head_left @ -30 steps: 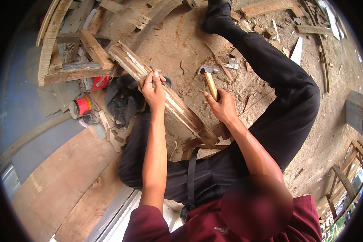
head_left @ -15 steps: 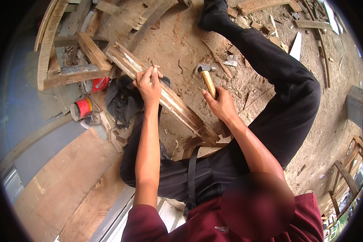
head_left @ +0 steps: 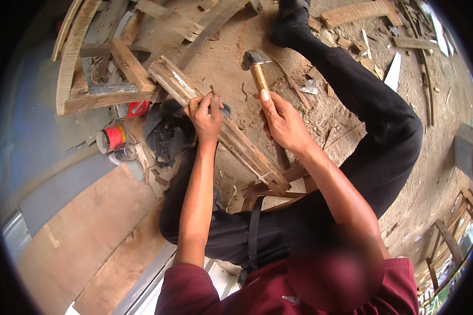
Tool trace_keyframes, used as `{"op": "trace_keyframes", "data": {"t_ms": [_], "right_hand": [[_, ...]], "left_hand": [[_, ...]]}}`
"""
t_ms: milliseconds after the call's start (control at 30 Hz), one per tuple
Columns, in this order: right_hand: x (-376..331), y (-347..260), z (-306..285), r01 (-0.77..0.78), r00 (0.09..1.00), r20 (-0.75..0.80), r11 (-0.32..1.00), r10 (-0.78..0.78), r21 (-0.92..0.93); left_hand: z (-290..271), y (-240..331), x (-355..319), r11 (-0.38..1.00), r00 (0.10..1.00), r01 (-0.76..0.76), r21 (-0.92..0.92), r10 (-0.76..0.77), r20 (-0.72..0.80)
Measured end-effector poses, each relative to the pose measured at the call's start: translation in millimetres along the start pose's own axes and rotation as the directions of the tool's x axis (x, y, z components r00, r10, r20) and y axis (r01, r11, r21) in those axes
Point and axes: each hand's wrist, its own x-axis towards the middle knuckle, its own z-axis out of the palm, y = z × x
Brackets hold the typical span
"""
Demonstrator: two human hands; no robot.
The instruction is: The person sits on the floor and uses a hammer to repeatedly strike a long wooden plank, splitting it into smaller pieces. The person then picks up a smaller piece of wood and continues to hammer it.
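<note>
A long wooden bar [head_left: 243, 146] lies beneath the left hand, in front of the person and between the two legs. Its surface is weathered brown, with lengthwise ridges and grooves; whitish streaks follow its length, most marked toward the upper end. A hammer [head_left: 258, 77], with a dark metal head and a yellowish wooden handle, stands clear of the bar on its right.

The left hand [head_left: 205, 115] rests over the bar, its fingertips pressed together on a thin, dark nail-like piece [head_left: 212, 90] that projects above them. The right hand [head_left: 284, 119] is wrapped around the handle, thumb laid along it.

Containers at left: a red-banded can [head_left: 111, 138]; a small jar [head_left: 125, 151] just beside it; a second red can [head_left: 137, 109], partly hidden near a wooden frame [head_left: 105, 100]. Their contents cannot be made out. A crumpled black bag [head_left: 165, 137] lies nearby.

The bar's long axis runs diagonally, from the frame at upper left to the person's lap at lower right. The hammer's handle slants up and slightly left, head uppermost.
</note>
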Motion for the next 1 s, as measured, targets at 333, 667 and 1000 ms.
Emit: {"op": "trace_keyframes", "data": {"t_ms": [333, 667, 1000], "right_hand": [[14.8, -51.2, 13.6, 0.147, 0.985, 0.141, 0.927, -0.103, -0.345], [17.6, -58.7, 11.1, 0.185, 0.967, 0.242, 0.871, -0.079, -0.455], [19.2, -60.9, 13.8, 0.199, 0.958, 0.277, 0.871, -0.076, -0.449]], "left_hand": [[-3.1, -1.1, -2.3, 0.996, 1.0, -0.015, -0.086, 0.016, 0.009], [-3.8, -4.4, -5.1, 0.993, 0.994, -0.082, -0.09, 0.075, -0.085], [-3.6, -12.2, -10.3, 0.987, 0.992, -0.087, -0.137, 0.073, -0.104]]}}
